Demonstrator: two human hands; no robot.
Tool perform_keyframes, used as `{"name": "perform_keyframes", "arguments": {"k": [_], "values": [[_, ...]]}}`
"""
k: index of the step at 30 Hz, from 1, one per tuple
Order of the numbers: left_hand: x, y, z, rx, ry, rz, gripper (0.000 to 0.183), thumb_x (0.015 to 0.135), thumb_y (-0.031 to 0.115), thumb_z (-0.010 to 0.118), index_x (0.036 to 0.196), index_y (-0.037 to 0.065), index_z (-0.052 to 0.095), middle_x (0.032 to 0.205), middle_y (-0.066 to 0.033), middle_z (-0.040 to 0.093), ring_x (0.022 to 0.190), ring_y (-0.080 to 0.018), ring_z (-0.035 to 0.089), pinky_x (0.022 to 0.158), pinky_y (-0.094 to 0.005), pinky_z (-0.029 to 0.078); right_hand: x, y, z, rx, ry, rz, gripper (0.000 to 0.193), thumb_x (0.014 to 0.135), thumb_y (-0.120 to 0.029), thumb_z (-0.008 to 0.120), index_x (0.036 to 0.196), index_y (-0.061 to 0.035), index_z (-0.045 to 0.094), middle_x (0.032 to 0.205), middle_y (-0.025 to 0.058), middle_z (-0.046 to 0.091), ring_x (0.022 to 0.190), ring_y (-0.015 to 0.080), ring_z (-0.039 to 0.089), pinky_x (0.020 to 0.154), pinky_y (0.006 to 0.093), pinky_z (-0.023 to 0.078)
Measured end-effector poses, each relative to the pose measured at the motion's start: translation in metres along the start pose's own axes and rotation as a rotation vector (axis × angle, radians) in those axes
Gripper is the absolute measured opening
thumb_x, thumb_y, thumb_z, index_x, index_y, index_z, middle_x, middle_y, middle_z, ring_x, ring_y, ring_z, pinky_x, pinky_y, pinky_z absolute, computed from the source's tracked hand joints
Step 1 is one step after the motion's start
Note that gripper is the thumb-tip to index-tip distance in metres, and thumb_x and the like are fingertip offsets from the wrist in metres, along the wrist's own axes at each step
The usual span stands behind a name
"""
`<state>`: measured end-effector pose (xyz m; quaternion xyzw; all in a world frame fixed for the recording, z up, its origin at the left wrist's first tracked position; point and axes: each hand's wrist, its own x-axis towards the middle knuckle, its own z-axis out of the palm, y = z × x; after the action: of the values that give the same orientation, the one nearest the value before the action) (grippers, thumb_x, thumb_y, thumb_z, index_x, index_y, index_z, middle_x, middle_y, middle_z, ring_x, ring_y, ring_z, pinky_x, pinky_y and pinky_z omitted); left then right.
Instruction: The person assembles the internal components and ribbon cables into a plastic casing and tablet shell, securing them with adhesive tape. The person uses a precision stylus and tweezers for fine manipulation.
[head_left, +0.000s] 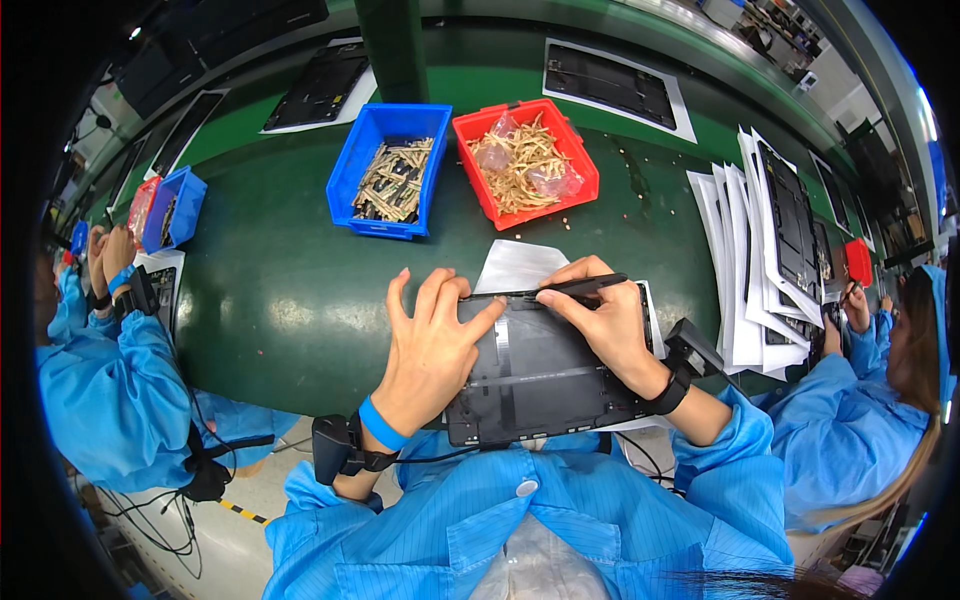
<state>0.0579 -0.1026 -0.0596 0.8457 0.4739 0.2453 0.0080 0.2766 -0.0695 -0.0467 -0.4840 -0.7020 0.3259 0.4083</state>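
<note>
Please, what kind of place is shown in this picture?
Likely an electronics assembly workshop: people in blue smocks work along a green bench, which holds flat black panels and a blue bin of small parts.

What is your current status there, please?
Right hand gripping dark slim tool at far edge of black panel. Left hand touching same edge. Blue bin and red bin beyond, not blocking.
</note>
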Motion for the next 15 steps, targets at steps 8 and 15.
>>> {"name": "perform_keyframes", "arguments": {"k": [8,15], "values": [[0.0005,-0.0005,-0.0011,-0.037,-0.015,0.002,0.053,0.067,-0.001,0.064,0.116,0.017,0.067,0.116,-0.0121,0.051,0.124,-0.0305,0.043,0.107,-0.0596,0.023,0.0018,0.0006,0.0038,-0.022,0.016,-0.007,0.015,0.082,-0.008,0.076,0.089,0.0016,0.068,0.086,0.0088,0.072,0.078,0.0152,0.070,0.070,0.0268,0.055],[0.0040,0.0011,0.0016,-0.005,-0.011,0.006,0.053,0.067,-0.001,0.064,0.117,0.018,0.067,0.114,-0.0116,0.052,0.123,-0.0302,0.044,0.107,-0.0597,0.024,0.0015,0.0059,0.0049,0.021,0.033,-0.022,0.013,0.083,-0.007,0.075,0.089,0.0025,0.068,0.085,0.0085,0.071,0.077,0.0145,0.069,0.068,0.0264,0.054]]}}
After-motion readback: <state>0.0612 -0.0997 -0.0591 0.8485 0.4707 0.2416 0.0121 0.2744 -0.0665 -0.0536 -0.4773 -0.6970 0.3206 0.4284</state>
